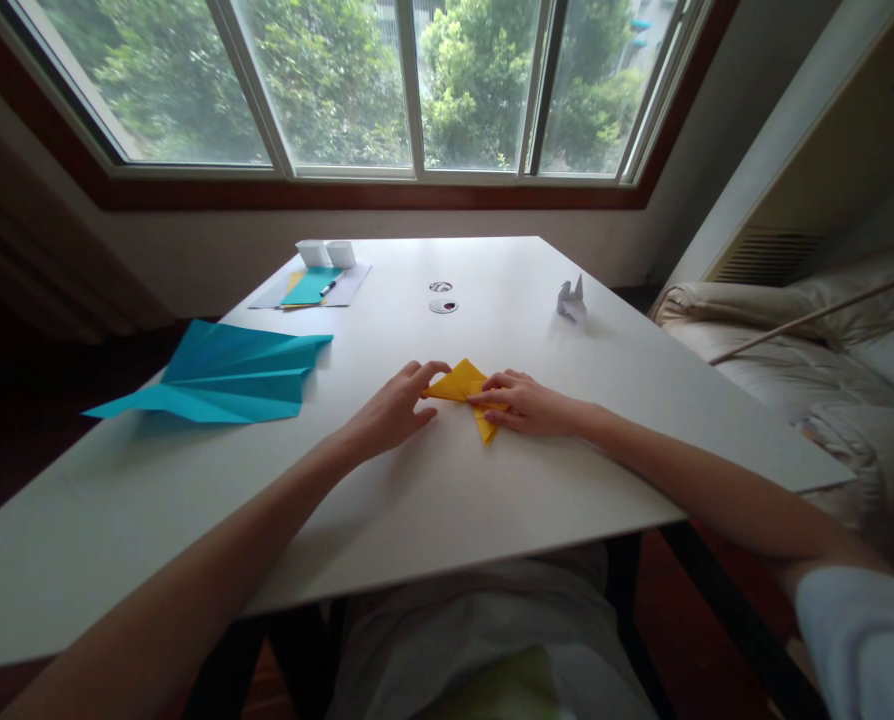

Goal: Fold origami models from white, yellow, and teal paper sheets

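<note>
A folded piece of yellow origami paper point(462, 380) lies on the white table in front of me, with pointed corners at the top, left and bottom. My right hand point(533, 403) is on its right side, fingertips pressed over the folded layers and covering part of them. At the paper's left point is my left hand point(394, 408), with thumb and forefinger spread apart around the tip. Whether those fingers touch the tip is hard to make out.
A large creased blue paper sheet point(244, 375) lies at left. Behind it are stacked papers point(304, 287), a pen point(332, 284) and two small white containers point(327, 254). Round table inserts point(443, 306) sit mid-table. A grey folded paper bird point(571, 300) stands at right.
</note>
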### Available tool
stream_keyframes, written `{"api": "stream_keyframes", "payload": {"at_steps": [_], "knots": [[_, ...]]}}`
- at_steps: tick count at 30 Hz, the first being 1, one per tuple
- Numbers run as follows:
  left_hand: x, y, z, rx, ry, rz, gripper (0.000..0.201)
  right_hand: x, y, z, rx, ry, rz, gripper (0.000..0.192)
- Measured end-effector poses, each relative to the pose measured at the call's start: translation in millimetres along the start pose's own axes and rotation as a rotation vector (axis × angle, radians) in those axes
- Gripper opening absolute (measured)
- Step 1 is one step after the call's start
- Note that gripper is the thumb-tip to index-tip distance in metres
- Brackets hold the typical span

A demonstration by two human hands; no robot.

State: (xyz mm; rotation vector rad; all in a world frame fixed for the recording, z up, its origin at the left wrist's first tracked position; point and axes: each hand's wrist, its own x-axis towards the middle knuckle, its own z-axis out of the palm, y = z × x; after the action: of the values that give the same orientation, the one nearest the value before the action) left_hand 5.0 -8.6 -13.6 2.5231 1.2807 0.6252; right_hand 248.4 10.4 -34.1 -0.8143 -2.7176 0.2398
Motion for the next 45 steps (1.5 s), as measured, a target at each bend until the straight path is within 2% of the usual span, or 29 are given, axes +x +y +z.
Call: {"api": "stream_keyframes", "payload": {"at_steps": [4, 7, 11, 13, 16, 21, 25, 27, 29, 31, 33, 36, 39, 42, 45], "knots": [[0.5, 0.4, 1.7, 0.239, 0.012, 0.069, 0.02, -1.3, 1.3, -7.0, 0.08, -0.018, -0.022, 0.034], [0.6, -1.7, -0.7, 0.371, 0.024, 0.074, 0.02, -5.3, 7.3, -17.1, 0.154, -0.046, -0.069, 0.039], [0.5, -5.6, -3.2, 0.363, 0.086, 0.035, 0.023, -10.4, 21.2, -25.8, 0.14, -0.035, -0.072, 0.057], [1.1, -7.3, -3.6, 0.291, 0.126, -0.004, 0.023, -11.1, 26.9, -26.0, 0.123, -0.004, -0.06, 0.055], [3.5, -9.7, -4.2, 0.131, 0.194, -0.046, 0.023, -9.5, 28.4, -24.4, 0.098, 0.069, -0.058, 0.04], [7.7, -9.1, -9.7, -0.17, 0.264, -0.166, 0.026, -5.8, 17.9, -25.0, 0.175, 0.268, 0.009, 0.024], [8.5, 0.1, -18.2, -0.563, 0.209, -0.327, 0.031, -4.1, 16.4, -25.2, 0.458, 0.39, 0.15, 0.029], [8.4, 3.6, -21.3, -0.729, 0.144, -0.38, 0.031, -3.0, 19.4, -23.4, 0.64, 0.393, 0.22, 0.038], [8.3, 3.6, -21.8, -0.772, 0.061, -0.414, 0.03, -1.7, 22.9, -20.4, 0.766, 0.356, 0.275, 0.042], [8.1, -0.2, -18.9, -0.683, -0.014, -0.431, 0.028, -0.6, 25.4, -17.0, 0.781, 0.306, 0.318, 0.042], [7.6, -6.1, -13.2, -0.483, -0.052, -0.407, 0.027, 0.1, 26.4, -13.8, 0.716, 0.255, 0.343, 0.04], [5.4, -12.8, -3.4, -0.114, -0.06, -0.285, 0.024, 0.5, 25.1, -10.1, 0.549, 0.21, 0.366, 0.035], [2.7, -11.9, 2.3, 0.13, -0.015, -0.173, 0.024, -0.5, 23.2, -8.6, 0.385, 0.192, 0.353, 0.031], [1.4, -4.6, 1.7, 0.217, 0.021, -0.025, 0.025, -2.1, 22.1, -8.8, 0.288, 0.17, 0.291, 0.029], [0.9, 3.7, -0.4, 0.191, -0.061, 0.162, 0.023, -2.6, 21.8, -9.2, 0.242, 0.156, 0.232, 0.026]]}}
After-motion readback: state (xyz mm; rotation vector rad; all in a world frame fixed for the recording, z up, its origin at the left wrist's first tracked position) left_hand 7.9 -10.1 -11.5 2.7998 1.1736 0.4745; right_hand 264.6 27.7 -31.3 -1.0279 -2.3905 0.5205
